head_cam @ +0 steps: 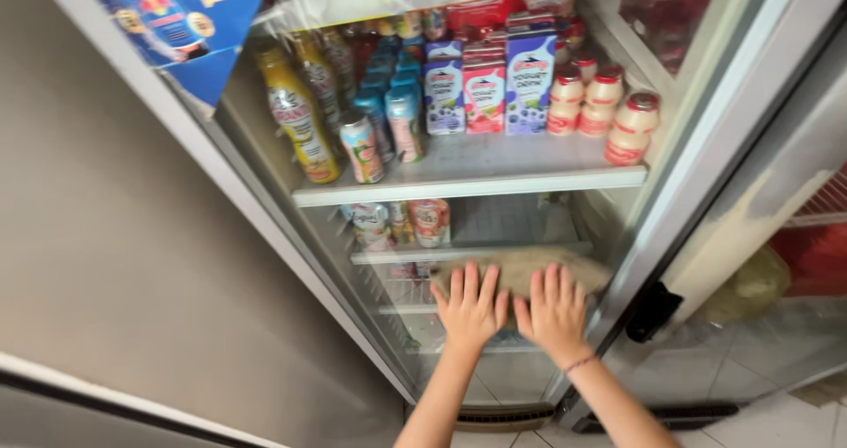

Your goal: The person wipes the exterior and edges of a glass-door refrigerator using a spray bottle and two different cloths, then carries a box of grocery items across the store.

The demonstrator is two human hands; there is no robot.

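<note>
My left hand and my right hand lie flat, fingers spread, side by side on a grey-brown cloth. The cloth is pressed against a lower shelf inside an open drinks fridge. Neither hand grips anything; both palms press down on the cloth.
The upper shelf holds yellow bottles, slim cans, drink cartons and small pale bottles. A few cups stand on the shelf below. The open glass door hangs at the right; a grey wall is at the left.
</note>
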